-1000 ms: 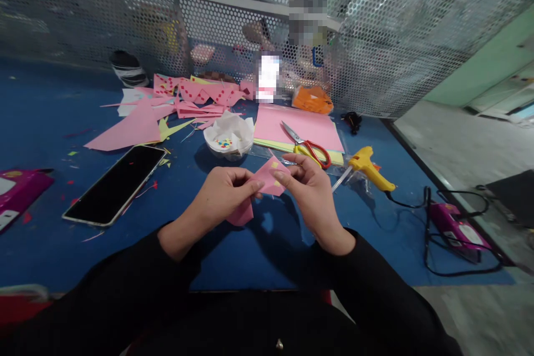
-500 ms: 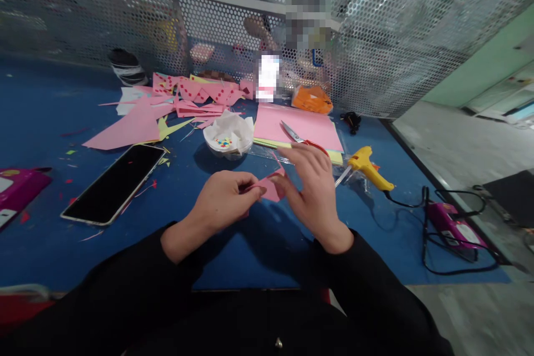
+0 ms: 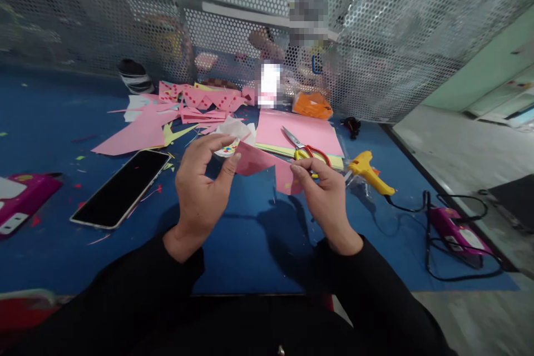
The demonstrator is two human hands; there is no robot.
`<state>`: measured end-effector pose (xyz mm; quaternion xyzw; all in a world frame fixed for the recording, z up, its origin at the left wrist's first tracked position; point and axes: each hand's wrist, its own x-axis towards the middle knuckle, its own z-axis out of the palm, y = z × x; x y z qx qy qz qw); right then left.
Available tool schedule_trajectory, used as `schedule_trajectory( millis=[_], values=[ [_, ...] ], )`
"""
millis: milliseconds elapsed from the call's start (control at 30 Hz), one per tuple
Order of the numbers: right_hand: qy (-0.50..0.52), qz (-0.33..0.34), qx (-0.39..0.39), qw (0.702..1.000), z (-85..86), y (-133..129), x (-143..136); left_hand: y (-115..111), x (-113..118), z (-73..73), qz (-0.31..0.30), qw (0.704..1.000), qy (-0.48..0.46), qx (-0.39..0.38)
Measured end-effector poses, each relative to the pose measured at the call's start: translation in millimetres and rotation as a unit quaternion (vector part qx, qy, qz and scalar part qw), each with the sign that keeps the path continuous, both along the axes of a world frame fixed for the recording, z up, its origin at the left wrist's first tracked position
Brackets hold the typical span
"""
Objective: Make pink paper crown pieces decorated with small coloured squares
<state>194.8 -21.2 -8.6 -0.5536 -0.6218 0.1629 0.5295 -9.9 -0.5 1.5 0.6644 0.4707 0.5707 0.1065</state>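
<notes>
Beyond the smooth black phone [image 3: 122, 188], your left hand [image 3: 205, 186] and right hand [image 3: 323, 194] pinch opposite ends of a folded, angular pink paper strip [image 3: 256, 160].

Both hands [image 3: 319, 189] hold folded pink paper [image 3: 255, 160]

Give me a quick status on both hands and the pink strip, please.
Right hand pinching pink strip. Left hand spread at its other end, contact unclear. Scissors lie just beyond right hand.
</notes>
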Motion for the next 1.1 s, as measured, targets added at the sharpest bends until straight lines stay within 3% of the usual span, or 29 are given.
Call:
schedule_trajectory(
  millis=[133,233,533,667,767,867,933,1000,1100],
  values=[
    [0.090,0.022,-0.053,0.994,-0.2,1.6,-1.8,4.6,2.1,-4.0,-0.070,0.974,-0.125,-0.174],
    [0.098,0.039,-0.061,0.993,-1.8,2.4,-1.4,6.9,3.1,-5.0,-0.095,0.953,-0.167,-0.233],
    [0.010,0.064,-0.084,0.994,-10.1,8.7,2.1,5.8,-1.8,-2.1,-0.055,0.961,-0.104,-0.249],
    [-0.129,-0.006,0.023,0.991,-5.9,6.3,22.0,6.9,-3.5,-3.1,-0.068,0.957,-0.107,-0.262],
    [-0.283,-0.154,0.059,0.945,0.5,-2.1,59.9,7.6,-4.3,-4.2,-0.107,0.935,-0.145,-0.305],
    [-0.415,-0.289,-0.052,0.861,5.9,-11.0,103.8,7.1,-5.1,-5.2,-0.141,0.909,-0.183,-0.346],
    [-0.486,-0.309,-0.183,0.797,7.2,-13.0,125.9,6.5,-5.1,-6.1,-0.149,0.900,-0.200,-0.358],
    [-0.529,-0.284,-0.280,0.749,6.0,-11.2,138.6,6.0,-4.6,-7.7,-0.151,0.894,-0.209,-0.366],
    [-0.550,-0.253,-0.315,0.731,1.1,-4.7,143.7,5.9,-3.9,-10.5,-0.153,0.888,-0.217,-0.375]
  ],
)
